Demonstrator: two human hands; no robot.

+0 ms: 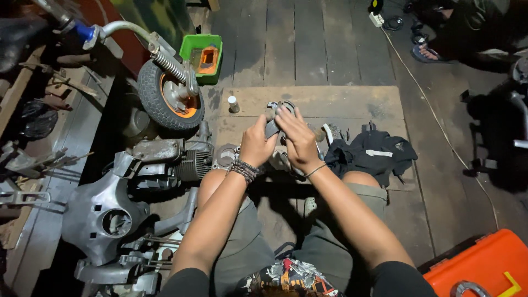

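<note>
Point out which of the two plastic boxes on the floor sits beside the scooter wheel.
The green box, top left, holding an orange part, sits beside the wheel. The orange box lies at bottom right, far from it.

**Worn metal, rough wood, matt cloth**

Held between left hand [257,144] and right hand [297,140]: small metal part [276,114], dull grey, greasy-looking. Underneath, floor [330,49] of rough wooden planks, dark and stained, with paler board [352,104] of scuffed, unfinished wood. At left, matt black rubber tyre [165,91] on glossy orange rim, beside bright metal spring [169,65]. Grimy finned metal engine [181,159], unpolished. Smooth grey scooter body shell [93,209], faint sheen. Green box [204,55] and orange case [484,264], both smooth plastic. Black cloth [374,154], matt and crumpled. Beaded wristbands [243,169] on left wrist.
</note>
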